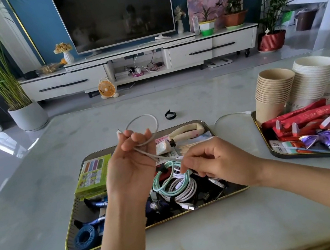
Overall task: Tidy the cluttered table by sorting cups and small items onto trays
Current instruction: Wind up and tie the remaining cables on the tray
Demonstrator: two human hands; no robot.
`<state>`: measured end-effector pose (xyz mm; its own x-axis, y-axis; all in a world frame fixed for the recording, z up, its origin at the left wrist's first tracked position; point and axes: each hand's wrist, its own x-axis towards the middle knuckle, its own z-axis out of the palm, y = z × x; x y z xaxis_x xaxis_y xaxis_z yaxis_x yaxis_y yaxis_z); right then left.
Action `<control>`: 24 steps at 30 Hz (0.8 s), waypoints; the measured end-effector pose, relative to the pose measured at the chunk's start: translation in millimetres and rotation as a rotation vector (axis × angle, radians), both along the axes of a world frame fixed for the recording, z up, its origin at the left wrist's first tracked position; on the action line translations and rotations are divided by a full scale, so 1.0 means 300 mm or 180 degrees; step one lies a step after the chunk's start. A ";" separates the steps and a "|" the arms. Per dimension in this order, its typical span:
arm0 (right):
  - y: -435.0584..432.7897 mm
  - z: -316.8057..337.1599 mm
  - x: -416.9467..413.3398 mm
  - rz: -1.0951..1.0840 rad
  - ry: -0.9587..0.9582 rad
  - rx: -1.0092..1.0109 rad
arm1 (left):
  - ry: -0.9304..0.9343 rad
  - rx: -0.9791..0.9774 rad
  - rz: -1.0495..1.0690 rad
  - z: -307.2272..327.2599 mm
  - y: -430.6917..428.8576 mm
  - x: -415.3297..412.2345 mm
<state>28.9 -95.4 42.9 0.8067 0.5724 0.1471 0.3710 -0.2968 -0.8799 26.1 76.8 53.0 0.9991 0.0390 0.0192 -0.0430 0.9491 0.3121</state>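
Behind grey table (222,235), dark television (114,11).

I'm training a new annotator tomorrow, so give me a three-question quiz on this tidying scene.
1. True or false: the left hand holds a looped grey cable above the near tray.
2. The black strap lies: A) in that tray, B) on the bare table beyond it, C) in a cup.
3. Which hand pinches the cable's straight run?
Key: 1 true; 2 B; 3 the right hand.
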 end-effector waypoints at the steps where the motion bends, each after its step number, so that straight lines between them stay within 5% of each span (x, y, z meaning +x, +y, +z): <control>1: -0.009 -0.001 0.009 0.0008 0.0074 -0.0096 | -0.0060 -0.0053 -0.0048 0.000 0.012 -0.001; 5: -0.028 -0.005 0.065 -0.0357 -0.0184 -0.0669 | -0.0237 0.0282 -0.0457 0.008 0.031 -0.018; 11: -0.016 0.033 0.157 -0.0521 -0.0855 -0.1327 | 0.0047 0.2356 -0.0910 0.031 -0.033 -0.061; 16: 0.034 0.132 0.183 -0.0665 -0.1506 -0.1984 | 0.0324 0.3992 -0.0102 -0.008 -0.069 -0.064; 19: 0.086 0.188 0.159 -0.0834 -0.1908 -0.1958 | 0.0591 0.4082 0.0393 -0.019 -0.083 -0.055; 24: 0.173 0.145 0.073 -0.0696 -0.2754 -0.1553 | 0.0849 0.3359 0.1101 -0.023 -0.072 -0.041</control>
<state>50.9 -43.5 86.4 0.6284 0.5787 0.5198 0.7175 -0.6893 -0.1000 13.9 55.3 46.2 0.9151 0.4033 -0.0054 -0.0639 0.1582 0.9853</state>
